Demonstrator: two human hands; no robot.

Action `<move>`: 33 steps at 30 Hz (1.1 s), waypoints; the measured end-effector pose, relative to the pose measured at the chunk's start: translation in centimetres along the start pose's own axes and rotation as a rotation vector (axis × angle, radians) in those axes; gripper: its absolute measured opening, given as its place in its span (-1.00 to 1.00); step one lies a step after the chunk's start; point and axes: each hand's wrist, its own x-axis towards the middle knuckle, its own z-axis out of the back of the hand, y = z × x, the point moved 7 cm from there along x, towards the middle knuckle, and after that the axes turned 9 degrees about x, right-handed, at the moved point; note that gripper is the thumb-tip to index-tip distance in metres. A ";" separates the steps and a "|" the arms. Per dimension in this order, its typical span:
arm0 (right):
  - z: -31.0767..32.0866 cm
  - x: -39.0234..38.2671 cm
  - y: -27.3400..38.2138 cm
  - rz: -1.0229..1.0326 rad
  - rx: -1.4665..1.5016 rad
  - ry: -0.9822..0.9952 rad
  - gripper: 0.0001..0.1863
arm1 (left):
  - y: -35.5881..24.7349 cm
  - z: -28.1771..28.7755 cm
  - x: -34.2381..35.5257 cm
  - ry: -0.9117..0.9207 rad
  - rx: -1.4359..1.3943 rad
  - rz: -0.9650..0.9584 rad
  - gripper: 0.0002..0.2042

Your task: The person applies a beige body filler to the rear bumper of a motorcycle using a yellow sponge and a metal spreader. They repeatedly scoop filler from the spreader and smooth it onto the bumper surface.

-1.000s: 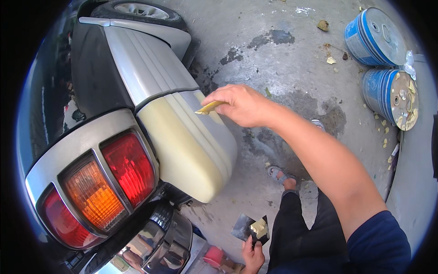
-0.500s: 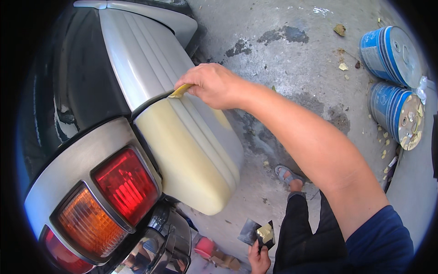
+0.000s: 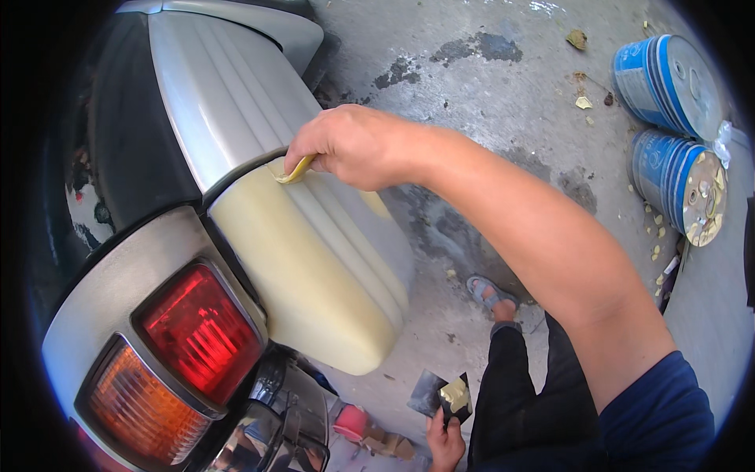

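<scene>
My right hand (image 3: 342,145) grips a thin yellow spreader (image 3: 291,175), its edge on the upper end of the cream-coated, ridged body panel (image 3: 291,267) at the back of a vehicle, near a seam with the silver panel (image 3: 220,79). A red and amber tail light cluster (image 3: 197,330) sits just below and left. Low in the picture my left hand (image 3: 444,436) holds dark flat plates (image 3: 429,393) carrying a lump of pale yellow paste (image 3: 455,395).
Two blue drums (image 3: 641,86) stand at the right, with pale flakes on one lid and beside it. Stained concrete floor (image 3: 511,102) surrounds my sandalled foot (image 3: 491,295). A chrome bumper (image 3: 263,425) and red object (image 3: 350,421) are at the bottom.
My right hand has moved up and left along the cream panel with the spreader, then slightly further left. The view has shifted a little. My left hand still holds the plates.
</scene>
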 end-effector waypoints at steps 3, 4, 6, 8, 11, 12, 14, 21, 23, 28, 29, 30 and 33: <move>-1.0 -0.4 0.7 -0.001 -0.006 0.041 -0.73 | -0.1 0.3 -0.3 -0.021 -0.011 -0.004 -0.75; -1.1 -0.8 0.6 -0.007 -0.016 0.049 -0.74 | -0.1 0.2 -0.2 -0.022 -0.017 -0.008 -0.75; -1.4 -1.4 0.5 -0.013 -0.046 0.079 -0.58 | 0.4 0.1 -0.1 -0.031 -0.024 -0.019 -0.74; -1.6 -2.1 0.8 -0.023 -0.063 0.105 -0.50 | 1.0 -0.2 -0.2 -0.029 -0.012 -0.016 -0.73; -2.0 -3.3 1.2 -0.036 -0.064 0.124 -0.59 | 1.9 -0.4 -0.6 0.002 0.013 0.005 -0.70; -2.2 -3.7 1.2 -0.036 -0.059 0.123 -0.67 | 2.1 -0.5 -0.7 0.021 0.008 0.012 -0.68; -2.6 -4.3 1.6 -0.042 -0.060 0.125 -0.74 | 2.3 -0.4 -0.7 0.020 -0.016 0.010 -0.68; -3.6 -7.4 2.4 -0.062 -0.070 0.145 -0.72 | 4.1 -1.0 -1.3 0.012 -0.006 -0.020 -0.69; -4.1 -8.4 2.6 -0.069 -0.068 0.146 -0.72 | 4.6 -1.1 -1.7 0.033 0.011 -0.013 -0.66; -5.1 -11.0 3.0 -0.055 -0.081 0.137 -0.72 | 5.7 -1.6 -2.3 0.014 0.011 -0.070 -0.66; -5.2 -11.6 3.0 -0.054 -0.080 0.126 -0.71 | 6.1 -1.7 -2.5 0.012 0.011 -0.069 -0.66; -5.3 -12.2 3.1 -0.053 -0.079 0.114 -0.70 | 6.5 -1.9 -2.6 0.011 0.011 -0.068 -0.66; -5.9 -13.8 3.3 -0.042 -0.092 0.087 -0.67 | 7.1 -2.2 -2.9 0.017 0.014 -0.079 -0.66</move>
